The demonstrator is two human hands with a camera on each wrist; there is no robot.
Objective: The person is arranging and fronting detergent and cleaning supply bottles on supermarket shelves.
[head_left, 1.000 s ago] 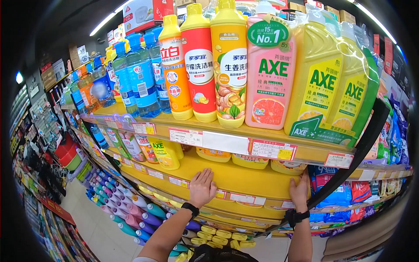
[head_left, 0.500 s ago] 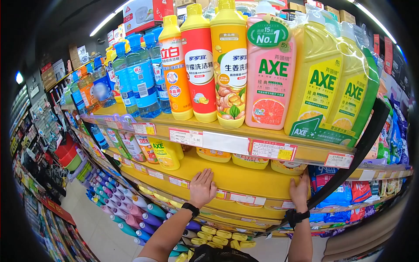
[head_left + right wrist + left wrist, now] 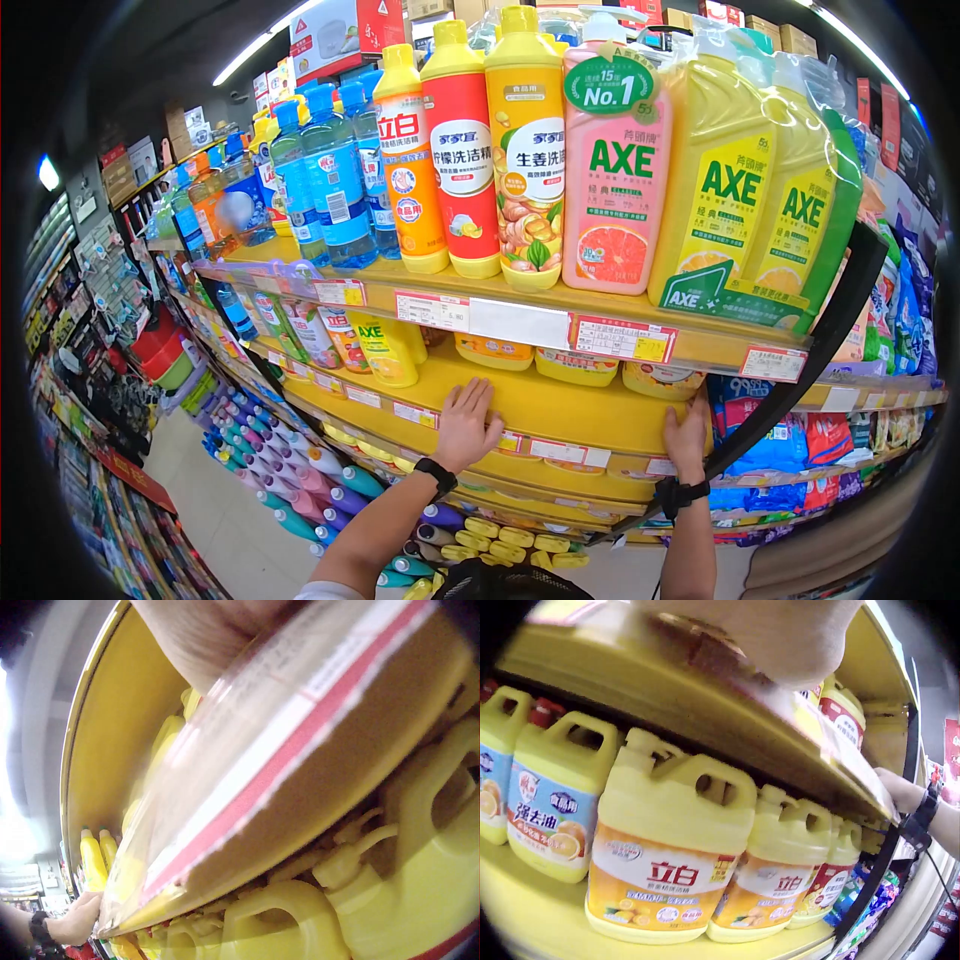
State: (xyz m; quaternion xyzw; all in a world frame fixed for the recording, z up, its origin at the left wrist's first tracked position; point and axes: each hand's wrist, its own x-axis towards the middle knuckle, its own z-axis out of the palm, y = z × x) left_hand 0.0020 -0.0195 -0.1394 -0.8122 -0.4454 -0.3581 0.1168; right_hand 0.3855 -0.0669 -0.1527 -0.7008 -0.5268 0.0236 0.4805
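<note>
My left hand (image 3: 470, 425) lies flat on the bare front part of a yellow shelf (image 3: 570, 420), fingers straight and pointing inward. At the shelf's right end, beside the black post, my right hand (image 3: 687, 435) rests on the same board with nothing in its grasp. Behind the hands stand several yellow dish soap jugs (image 3: 578, 366), their tops hidden by the board above. Left of my left hand is a yellow AXE bottle (image 3: 386, 350). The left wrist view has large dish soap jugs (image 3: 667, 847) on the shelf below.
Overhead, the upper shelf holds a pink AXE bottle (image 3: 612, 170), a red dish soap bottle (image 3: 460, 150) and blue bottles (image 3: 340, 190). A black post (image 3: 800, 385) bounds the right side. Bags (image 3: 770, 440) fill the neighbouring rack. Colourful bottles (image 3: 300, 475) stand low at left.
The head view has tilted slightly, so the upper bottles sit a little differently in it. Both hands keep their places on the shelf.
</note>
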